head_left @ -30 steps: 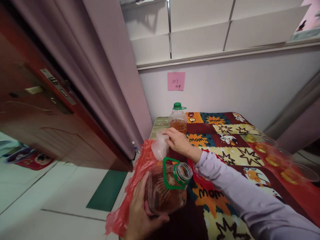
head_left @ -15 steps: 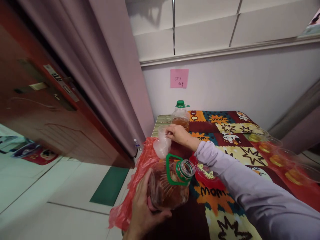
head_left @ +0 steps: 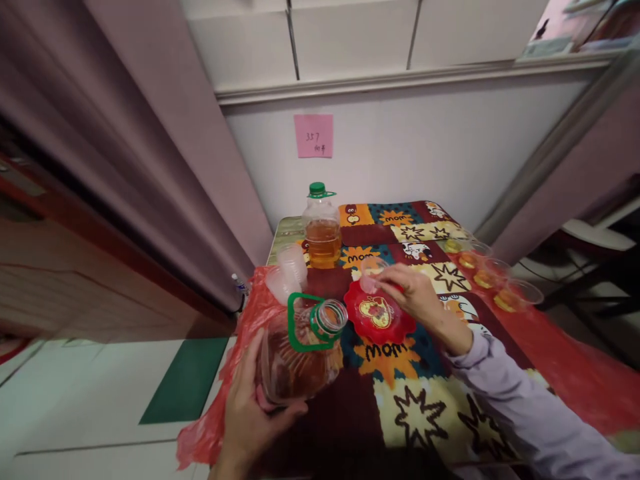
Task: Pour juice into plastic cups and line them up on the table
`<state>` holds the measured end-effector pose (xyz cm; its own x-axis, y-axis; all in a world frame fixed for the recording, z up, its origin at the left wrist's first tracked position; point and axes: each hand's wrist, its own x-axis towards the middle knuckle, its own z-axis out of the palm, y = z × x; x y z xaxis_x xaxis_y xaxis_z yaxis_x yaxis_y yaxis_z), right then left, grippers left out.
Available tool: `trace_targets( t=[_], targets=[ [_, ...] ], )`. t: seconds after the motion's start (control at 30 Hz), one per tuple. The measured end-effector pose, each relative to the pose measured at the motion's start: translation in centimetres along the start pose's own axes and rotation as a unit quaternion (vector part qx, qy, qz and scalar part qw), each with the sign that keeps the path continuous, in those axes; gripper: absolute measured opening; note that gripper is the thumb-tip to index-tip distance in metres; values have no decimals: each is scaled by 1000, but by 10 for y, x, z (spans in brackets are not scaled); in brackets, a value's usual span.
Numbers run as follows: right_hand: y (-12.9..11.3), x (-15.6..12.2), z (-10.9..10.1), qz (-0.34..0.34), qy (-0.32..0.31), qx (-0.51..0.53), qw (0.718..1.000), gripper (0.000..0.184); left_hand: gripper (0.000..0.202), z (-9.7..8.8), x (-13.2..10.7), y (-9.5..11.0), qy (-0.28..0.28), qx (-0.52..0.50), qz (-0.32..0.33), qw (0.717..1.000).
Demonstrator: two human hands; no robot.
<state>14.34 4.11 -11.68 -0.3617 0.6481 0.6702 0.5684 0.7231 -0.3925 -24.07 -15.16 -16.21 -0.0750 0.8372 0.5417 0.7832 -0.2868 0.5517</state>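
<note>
My left hand (head_left: 250,400) is wrapped round a large clear plastic jug (head_left: 300,367) with a green handle, uncapped and tilted, with amber liquid inside. With pinched fingers, my right hand (head_left: 407,293) holds a clear plastic cup (head_left: 371,277) over a red scalloped dish (head_left: 383,317); whether the cup touches the dish I cannot tell. Left of the dish, a stack of clear cups (head_left: 290,267) lies near the table's left edge. A second jug (head_left: 323,233), green-capped and partly filled with amber liquid, stands upright behind them.
Several clear cups (head_left: 505,287) holding yellow liquid line the table's right side. A patterned cloth (head_left: 417,413) covers the table, with red plastic sheeting (head_left: 215,407) along the left edge. A pink note (head_left: 314,136) is on the wall. A brown door (head_left: 100,287) stands at left.
My right hand has moved right from the cup stack to above the red dish, taking a cup with it. My left hand still grips the tilted jug. The view has turned right.
</note>
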Motion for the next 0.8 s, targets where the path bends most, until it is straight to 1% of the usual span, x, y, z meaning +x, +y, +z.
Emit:
trace_targets(
  t=[0.07, 0.1, 0.13, 0.2, 0.33, 0.4, 0.47, 0.53, 0.6, 0.67, 0.7, 0.73, 0.77, 0.8],
  targets=[
    [12, -40, 6, 21, -48, -8, 999, 26, 126, 1, 1, 0, -5, -9, -20, 1000],
    [16, -54, 11, 30, -64, -11, 997, 28, 125, 1, 2, 0, -6, -13, -27, 1000],
    [18, -66, 16, 40, -75, -13, 996, 28, 124, 1, 3, 0, -6, -15, -32, 999],
    [21, -78, 25, 58, -85, -18, 995, 28, 123, 1, 4, 1, -6, -19, -38, 999],
    [21, -80, 33, 96, -91, -13, 991, 25, 128, 2, 7, 3, -11, -43, -68, 997],
    [20, -78, 33, 111, -86, -5, 990, 22, 130, 3, 9, 4, -13, -59, -82, 995],
    [16, -75, 29, 119, -72, 4, 990, 24, 131, 4, 10, 7, -17, -66, -87, 994],
    [8, -74, 22, 121, -32, 12, 992, 31, 130, 4, 11, 9, -23, -61, -83, 994],
    [-4, -74, 14, 124, 37, 23, 991, 38, 129, 5, 12, 10, -26, -52, -73, 996],
    [-20, -75, 10, 130, 93, 63, 985, 37, 128, 6, 12, 12, -27, -40, -57, 997],
    [-29, -77, 12, 137, 97, 102, 981, 36, 127, 6, 13, 12, -26, -35, -48, 998],
    [-38, -78, 16, 146, 80, 153, 974, 37, 127, 7, 13, 13, -24, -30, -38, 999],
    [-48, -78, 23, 157, 48, 213, 963, 42, 128, 7, 14, 14, -23, -25, -29, 999],
    [-58, -79, 31, 172, 6, 280, 944, 53, 128, 8, 15, 16, -23, -22, -21, 999]
  ],
)
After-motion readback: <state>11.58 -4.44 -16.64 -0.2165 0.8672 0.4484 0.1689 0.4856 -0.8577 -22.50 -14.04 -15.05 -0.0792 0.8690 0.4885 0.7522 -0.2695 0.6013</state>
